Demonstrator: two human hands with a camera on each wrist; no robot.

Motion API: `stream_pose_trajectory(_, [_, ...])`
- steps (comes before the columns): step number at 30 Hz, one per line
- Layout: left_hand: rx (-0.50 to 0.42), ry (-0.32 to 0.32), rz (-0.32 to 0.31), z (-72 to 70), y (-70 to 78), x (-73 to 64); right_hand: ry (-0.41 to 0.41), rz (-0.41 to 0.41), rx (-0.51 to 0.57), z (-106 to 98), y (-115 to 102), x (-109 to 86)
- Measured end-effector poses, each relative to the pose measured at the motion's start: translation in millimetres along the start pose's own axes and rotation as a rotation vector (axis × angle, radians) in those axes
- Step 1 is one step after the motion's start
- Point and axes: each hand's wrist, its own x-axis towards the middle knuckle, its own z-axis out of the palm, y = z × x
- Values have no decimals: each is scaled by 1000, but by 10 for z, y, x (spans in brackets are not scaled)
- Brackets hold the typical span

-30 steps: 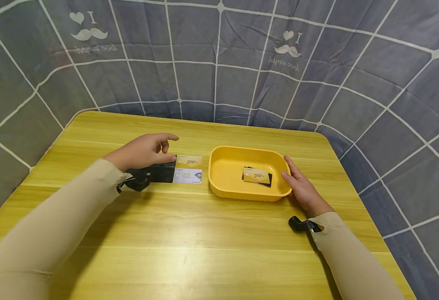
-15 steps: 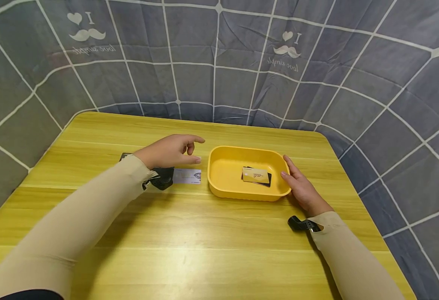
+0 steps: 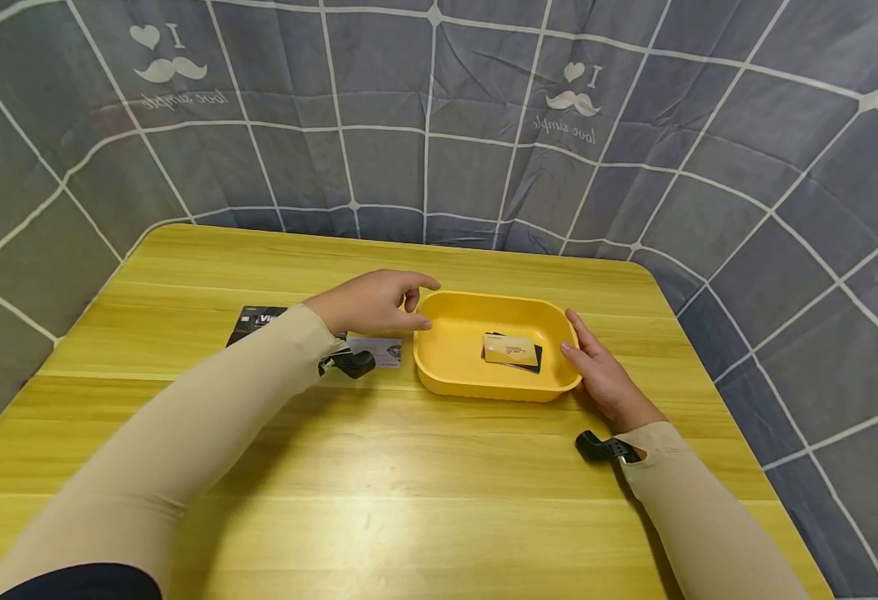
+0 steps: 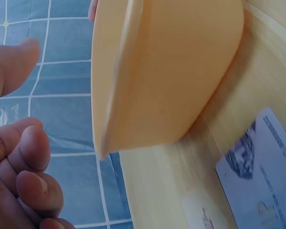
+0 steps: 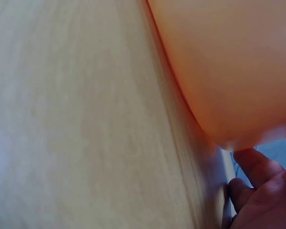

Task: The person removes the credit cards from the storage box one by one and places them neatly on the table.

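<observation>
My left hand hovers at the left rim of a yellow plastic tray. Its thumb and fingers stand apart and hold nothing, as the left wrist view shows. On the tray's right side my right hand grips the wall, thumb at the rim and fingers outside. Inside the tray a gold card overlaps a black card. Under and beside my left wrist, a white card and a black card lie on the table. A pale card shows partly in the left wrist view.
The wooden table carries the tray and cards. A grey grid-patterned cloth hangs behind and around it. Black wrist cameras sit on both wrists, the left one over the white card. The left sleeve covers part of the cards.
My left hand has moved right, from above the cards to the tray's left rim. The black card at the left has come into view behind the sleeve. My right hand and the tray stay put.
</observation>
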Motion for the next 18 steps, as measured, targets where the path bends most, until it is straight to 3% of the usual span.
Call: stream_pose_trajectory(18, [73, -87, 32, 179, 210, 362, 1, -4, -19, -1, 7, 33])
